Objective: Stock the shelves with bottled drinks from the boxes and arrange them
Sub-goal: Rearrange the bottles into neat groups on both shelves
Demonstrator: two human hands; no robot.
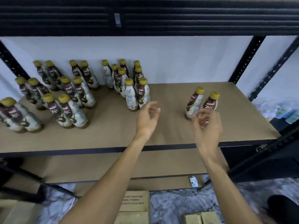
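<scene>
**Open lane running through the middle of the shelf**

A bare stretch of the shelf board [169,94] is lying open from the front edge to the back wall, between the middle cluster of bottles [129,94] and the pair of bottles [195,101] on the right; the left hand [146,118] is hovering over the near part of this lane, fingers relaxed; the right hand [206,125] is sitting just in front of the pair, covering the lower part of the right one; beyond the pair, bare board is running to the black uprights [246,60]; on the left, the rows of bottles [68,109] are crowding the board, leaving only narrow gaps between groups and a bare strip along the front edge; the dark upper beam [145,16] is capping the opening from above.
</scene>
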